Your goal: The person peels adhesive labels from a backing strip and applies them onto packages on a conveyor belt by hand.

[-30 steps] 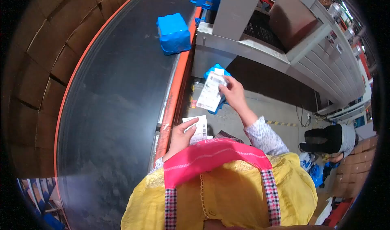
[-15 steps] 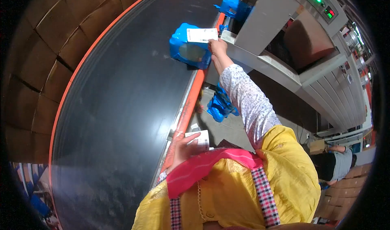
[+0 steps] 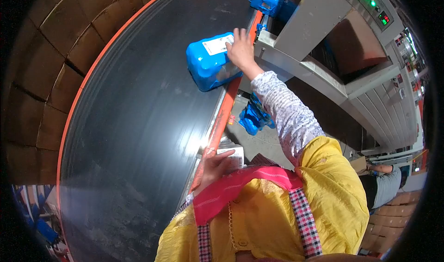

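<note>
My right hand lies with fingers spread on the right end of a white label, which rests on top of a blue-wrapped package. The package sits on the black conveyor belt, against its orange edge. Low in the view, beside that edge, my left hand is closed on a stack of white labels, with the thumb over them. Part of this hand is hidden by the pink cloth at my chest.
Another blue package stands at the far end near a grey machine holding a brown box. Blue plastic hangs or lies beside the belt. Stacked cartons line the left. A co-worker bends at the right.
My right hand has carried a label from beside the belt onto the blue package, and its fingers have spread over it. My left hand has kept its labels low by the belt edge.
</note>
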The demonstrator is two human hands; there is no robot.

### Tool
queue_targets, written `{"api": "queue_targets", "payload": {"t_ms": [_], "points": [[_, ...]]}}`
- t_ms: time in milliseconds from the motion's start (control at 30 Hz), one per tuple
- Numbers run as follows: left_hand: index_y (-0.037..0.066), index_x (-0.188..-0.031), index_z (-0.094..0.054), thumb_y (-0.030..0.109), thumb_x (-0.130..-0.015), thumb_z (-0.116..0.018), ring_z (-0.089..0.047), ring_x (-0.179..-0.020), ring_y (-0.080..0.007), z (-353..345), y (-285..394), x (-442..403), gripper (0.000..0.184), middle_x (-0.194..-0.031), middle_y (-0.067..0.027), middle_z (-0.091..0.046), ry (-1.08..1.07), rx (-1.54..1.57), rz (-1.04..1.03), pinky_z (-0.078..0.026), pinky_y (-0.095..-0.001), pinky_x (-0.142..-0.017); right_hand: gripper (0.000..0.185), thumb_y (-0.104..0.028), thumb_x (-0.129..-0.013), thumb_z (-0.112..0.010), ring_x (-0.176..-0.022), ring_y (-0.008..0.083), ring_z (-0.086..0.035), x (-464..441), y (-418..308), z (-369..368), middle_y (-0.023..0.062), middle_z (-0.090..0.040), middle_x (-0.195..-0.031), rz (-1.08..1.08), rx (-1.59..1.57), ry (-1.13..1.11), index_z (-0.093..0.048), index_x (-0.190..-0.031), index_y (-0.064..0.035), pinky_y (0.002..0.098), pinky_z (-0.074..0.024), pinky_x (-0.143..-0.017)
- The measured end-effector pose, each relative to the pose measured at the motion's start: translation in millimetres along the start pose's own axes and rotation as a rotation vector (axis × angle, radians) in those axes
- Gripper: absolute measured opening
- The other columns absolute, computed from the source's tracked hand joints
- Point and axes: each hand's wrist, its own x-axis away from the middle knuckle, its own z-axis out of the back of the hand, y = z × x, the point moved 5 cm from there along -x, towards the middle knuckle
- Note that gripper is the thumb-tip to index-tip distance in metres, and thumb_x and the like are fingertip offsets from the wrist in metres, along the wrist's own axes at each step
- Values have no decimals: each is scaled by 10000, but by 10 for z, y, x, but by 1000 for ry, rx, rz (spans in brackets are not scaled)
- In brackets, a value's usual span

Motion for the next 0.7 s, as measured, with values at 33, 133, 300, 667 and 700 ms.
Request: {"api": "queue_targets", "payload": {"t_ms": [33, 133, 300, 667, 700], "points": [[8, -1164, -568, 77, -914, -513, -609, -844, -127, -39, 25, 17, 265, -956, -80, -641, -12, -25, -27, -497, -256, -762, 484, -216, -816, -572, -1181, 396, -437, 39, -185, 122, 249, -453, -1269, 164, 109, -3, -443, -1190, 63, 431, -409, -928], [-4, -1220, -525, 77, -932, -470, -593, -824, -102, -109, 12, 36, 304, -955, -63, -632, -55, -103, -51, -488, -228, -712, 517, -321, -898, -465, -1306, 404, -264, 101, -271, -585, 215, -337, -1386, 333, 62, -360, -401, -1279, 22, 461, -317, -1019], [-3, -1249, -493, 93, -931, -472, -598, -838, -106, -183, -63, -1, 332, -965, -70, -633, -99, -214, -24, -490, -223, -708, 706, -510, -901, -392, -1340, 399, -201, 662, -1012, -625, 219, -206, -1456, 554, -5, -525, -293, -1377, 1, 491, -211, -1077], [-54, -1128, -581, -25, -833, -545, -546, -981, -189, -266, -241, -162, 298, -1158, -156, -552, 308, -479, -343, -432, -294, -865, 692, -499, -792, -573, -1239, 404, -346, 1545, -542, 401, 254, -405, -1313, 448, -264, -645, -481, -1211, 43, 465, -242, -1047], [-54, -1167, -555, -35, -834, -535, -540, -1002, -191, -222, -288, -222, 334, -1193, -156, -535, 306, -406, -377, -426, -298, -880, 640, -502, -798, -568, -1182, 379, -441, 1680, -459, 528, 239, -490, -1248, 525, -254, -662, -540, -1160, 25, 449, -318, -1011]]}}
